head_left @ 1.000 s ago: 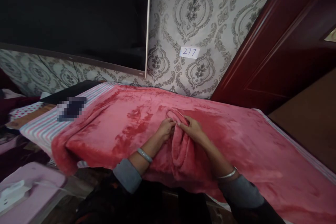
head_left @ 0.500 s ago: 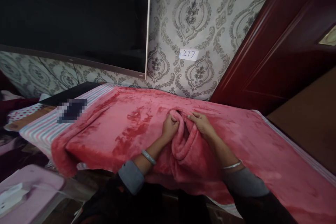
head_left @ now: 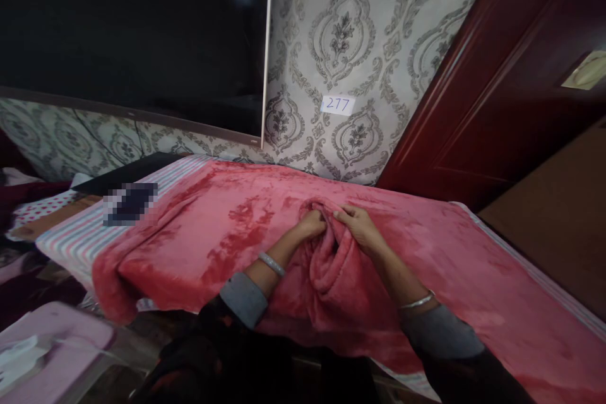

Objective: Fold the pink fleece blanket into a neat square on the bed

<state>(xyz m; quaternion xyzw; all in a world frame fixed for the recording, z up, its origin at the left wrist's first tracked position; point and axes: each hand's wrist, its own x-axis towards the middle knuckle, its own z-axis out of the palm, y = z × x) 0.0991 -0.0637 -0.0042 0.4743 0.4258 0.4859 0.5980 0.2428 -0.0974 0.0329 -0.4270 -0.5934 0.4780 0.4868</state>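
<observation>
Red blanket (head_left: pixel 189 249) spread over striped cloth (head_left: pixel 78 237), bunched up mid-span into an upright looped fold. Right hand (head_left: pixel 360 226) pinching the fold's right rim, left hand (head_left: pixel 312 225) clamped on its left side, fingertips buried so can't tell which layer. Dark TV (head_left: pixel 132 31) behind, left

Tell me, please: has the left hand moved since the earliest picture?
Yes: judged against the fixed 277 card, the left hand has shifted slightly right and nearer to it.

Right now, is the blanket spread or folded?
Mostly spread: the blanket lies wide over the striped sheet, bunched where left hand and right hand grip it.
</observation>
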